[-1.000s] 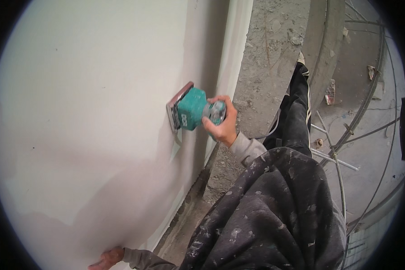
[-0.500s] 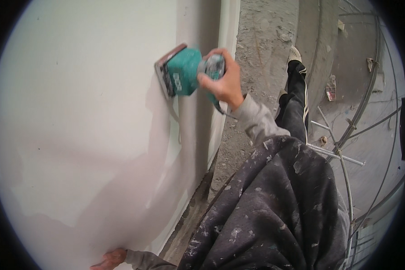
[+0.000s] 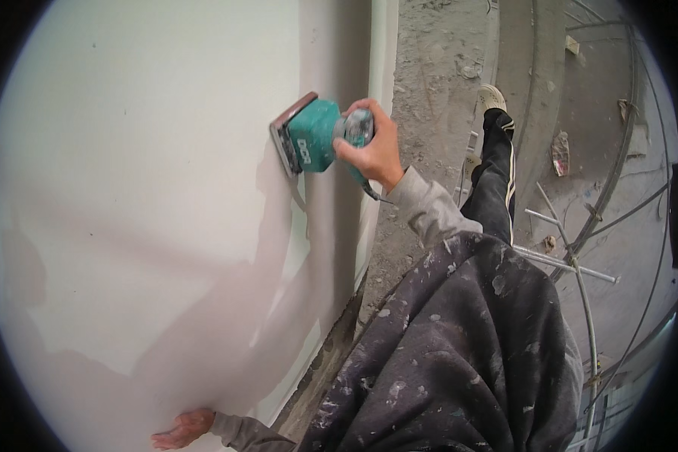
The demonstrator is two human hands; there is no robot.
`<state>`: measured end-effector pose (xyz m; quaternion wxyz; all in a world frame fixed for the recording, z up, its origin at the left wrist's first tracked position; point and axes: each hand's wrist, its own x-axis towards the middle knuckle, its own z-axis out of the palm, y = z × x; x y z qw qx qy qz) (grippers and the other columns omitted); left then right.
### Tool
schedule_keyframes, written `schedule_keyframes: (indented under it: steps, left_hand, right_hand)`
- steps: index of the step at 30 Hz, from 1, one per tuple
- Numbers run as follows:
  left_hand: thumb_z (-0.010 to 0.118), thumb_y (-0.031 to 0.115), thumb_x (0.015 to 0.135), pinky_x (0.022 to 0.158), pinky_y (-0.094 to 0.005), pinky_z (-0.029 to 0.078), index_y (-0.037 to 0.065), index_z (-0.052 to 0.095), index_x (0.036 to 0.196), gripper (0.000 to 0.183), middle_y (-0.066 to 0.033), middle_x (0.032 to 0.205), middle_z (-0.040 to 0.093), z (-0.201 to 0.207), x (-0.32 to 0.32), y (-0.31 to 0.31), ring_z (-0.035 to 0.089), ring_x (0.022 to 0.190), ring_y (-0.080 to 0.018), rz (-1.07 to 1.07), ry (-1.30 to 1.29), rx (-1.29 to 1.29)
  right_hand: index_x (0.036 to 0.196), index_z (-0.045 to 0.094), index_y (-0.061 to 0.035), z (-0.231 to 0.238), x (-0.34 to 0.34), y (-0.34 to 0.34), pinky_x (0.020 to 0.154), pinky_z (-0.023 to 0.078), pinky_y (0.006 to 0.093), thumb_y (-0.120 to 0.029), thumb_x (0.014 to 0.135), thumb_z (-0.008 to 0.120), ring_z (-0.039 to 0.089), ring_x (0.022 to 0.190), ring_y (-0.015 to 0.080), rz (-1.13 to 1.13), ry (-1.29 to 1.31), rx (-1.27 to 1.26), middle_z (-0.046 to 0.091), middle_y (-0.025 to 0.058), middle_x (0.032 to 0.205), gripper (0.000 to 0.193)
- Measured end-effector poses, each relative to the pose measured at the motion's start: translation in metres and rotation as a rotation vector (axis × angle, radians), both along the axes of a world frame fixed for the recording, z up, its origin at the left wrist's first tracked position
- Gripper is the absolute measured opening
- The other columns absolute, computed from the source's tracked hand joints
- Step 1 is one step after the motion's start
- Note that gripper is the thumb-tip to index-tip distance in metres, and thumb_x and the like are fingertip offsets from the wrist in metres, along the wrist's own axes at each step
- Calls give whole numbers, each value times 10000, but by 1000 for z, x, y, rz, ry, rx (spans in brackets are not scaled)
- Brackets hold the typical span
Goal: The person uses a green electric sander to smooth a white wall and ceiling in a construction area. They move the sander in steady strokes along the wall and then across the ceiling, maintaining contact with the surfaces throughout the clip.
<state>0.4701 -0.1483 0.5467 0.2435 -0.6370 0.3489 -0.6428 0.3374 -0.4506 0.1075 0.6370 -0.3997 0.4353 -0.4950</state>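
My right hand (image 3: 377, 147) is wrapped round the grey-black top grip of a teal palm sander (image 3: 316, 139). Its square brown-edged pad faces the pale wall board (image 3: 166, 151); full contact cannot be told at this angle. A short dark cord (image 3: 375, 194) trails from the tool beneath my wrist. At the lower left, my left hand (image 3: 184, 429) lies against the same white surface with its fingers stretched out, holding nothing.
Rough grey concrete floor (image 3: 437, 90) runs along the board's edge. Metal rods (image 3: 565, 260) and a curved bar (image 3: 614, 162) stand at the right, with a crumpled wrapper (image 3: 560, 154) nearby. My paint-spotted dark top (image 3: 444, 354) and black-trousered leg (image 3: 493, 166) fill the middle.
The sander and my right hand have shifted slightly down and right in the picture, as the view also moved a little. My left hand's fingers look more stretched out.
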Motion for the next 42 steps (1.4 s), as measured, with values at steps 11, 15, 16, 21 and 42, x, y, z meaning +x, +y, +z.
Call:
schedule_keyframes:
  steps: [11, 15, 16, 21, 42]
  left_hand:
    - [133, 622, 967, 1102, -583, 181, -64, 333, 1431, 852, -280, 1490, 278, -1, 0, 0, 233, 1382, -458, 7, 9, -2]
    - [128, 602, 976, 1101, -584, 188, -66, 321, 1435, 833, -281, 1496, 262, -1, -3, 2, 221, 1388, -455, 7, 4, 22]
    - [121, 594, 979, 1103, -581, 190, -70, 313, 1437, 829, -281, 1499, 255, 0, -4, 1, 217, 1390, -454, 16, -3, 28]
    - [286, 473, 1001, 1135, -499, 191, -10, 352, 1435, 653, -149, 1500, 290, 19, 6, 19, 181, 1422, -341, -34, 4, 44]
    - [257, 527, 994, 1121, -506, 195, 0, 314, 1452, 700, -185, 1512, 264, 10, 0, 19, 175, 1423, -350, 2, 16, 9]
  right_hand:
    - [937, 550, -36, 3, 0, 7, 670, 502, 303, -236, 561, 735, 586, 678, 177, 70, -15, 9, 584, 84, 747, 464]
    - [935, 547, -39, 2, -2, -11, 673, 499, 300, -231, 554, 736, 583, 678, 178, 72, 5, 46, 577, 80, 751, 466]
    - [933, 548, -39, 6, -4, -15, 674, 498, 300, -230, 552, 737, 582, 678, 181, 77, 6, 42, 576, 80, 750, 467]
    - [924, 554, -40, 8, -1, 1, 667, 494, 302, -220, 554, 733, 575, 675, 180, 28, -22, -46, 576, 72, 746, 449]
    - [926, 550, -28, 6, -8, -10, 641, 476, 285, -199, 560, 724, 544, 669, 149, 53, -28, -35, 554, 61, 763, 440]
